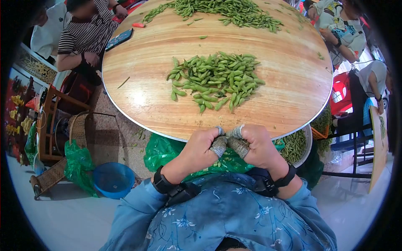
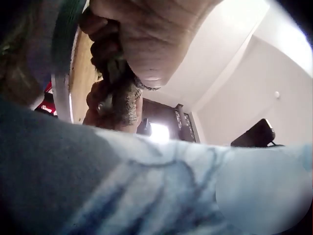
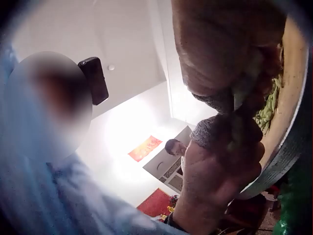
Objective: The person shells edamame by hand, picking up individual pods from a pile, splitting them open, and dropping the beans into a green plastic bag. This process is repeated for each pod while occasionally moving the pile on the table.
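Over the near rim of the round wooden table (image 1: 146, 111), my left hand (image 1: 196, 147) and right hand (image 1: 263, 147) meet, fingertips together. Grey knitted covers wrap the thumbs and forefingers. Between the curled fingers of each hand, a dim bit of green soybean pod (image 3: 240, 90) shows in the right wrist view; the fingers mostly hide it. A loose heap of green soybean pods (image 1: 217, 77) lies on the table just beyond the hands. Below them hangs a green plastic bag (image 1: 161, 154), with pale green bits in its opening.
A larger pod heap (image 1: 226, 10) covers the table's far side. A phone (image 1: 119, 39) lies at the left rim. Beneath the right rim stands a white basket (image 1: 309, 146) of pods. On the floor at left is a blue basin (image 1: 113, 180). Other people sit around the table.
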